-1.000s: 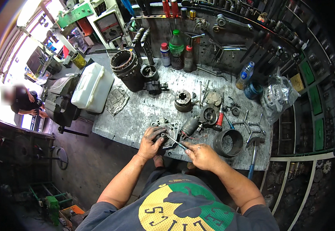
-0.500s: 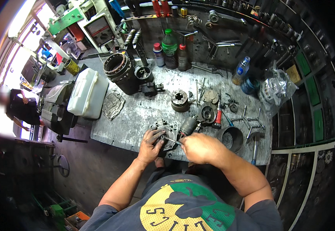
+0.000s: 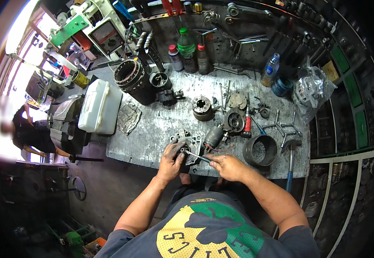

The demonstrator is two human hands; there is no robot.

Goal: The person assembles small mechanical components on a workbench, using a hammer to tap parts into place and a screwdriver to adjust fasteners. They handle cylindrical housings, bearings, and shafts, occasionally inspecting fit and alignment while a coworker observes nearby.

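At the bench's near edge lies a round, flanged metal housing (image 3: 194, 142), greasy and grey. My left hand (image 3: 170, 161) grips its left side, with the thumb and fingers beside a small ring at its middle. My right hand (image 3: 228, 167) is closed around the blue handle of a screwdriver (image 3: 199, 156). The tool's bare shaft points left, its tip at the housing's middle close to my left thumb. Just right of the housing lies a small cylindrical motor (image 3: 213, 136) with thin reddish wires.
A wide metal ring (image 3: 260, 150), a hammer (image 3: 291, 160) and a three-armed wrench (image 3: 281, 124) lie to the right. Behind stand a ported metal cylinder (image 3: 202, 107), bottles (image 3: 186, 49) and a tall stator housing (image 3: 132, 81). A white case (image 3: 100, 106) sits left. Another person (image 3: 32, 133) is at far left.
My right hand has loosened from a tight raised fist to a lower, flatter grip, baring more of the screwdriver's handle. My left hand stays on the housing. The whole view has shifted slightly.
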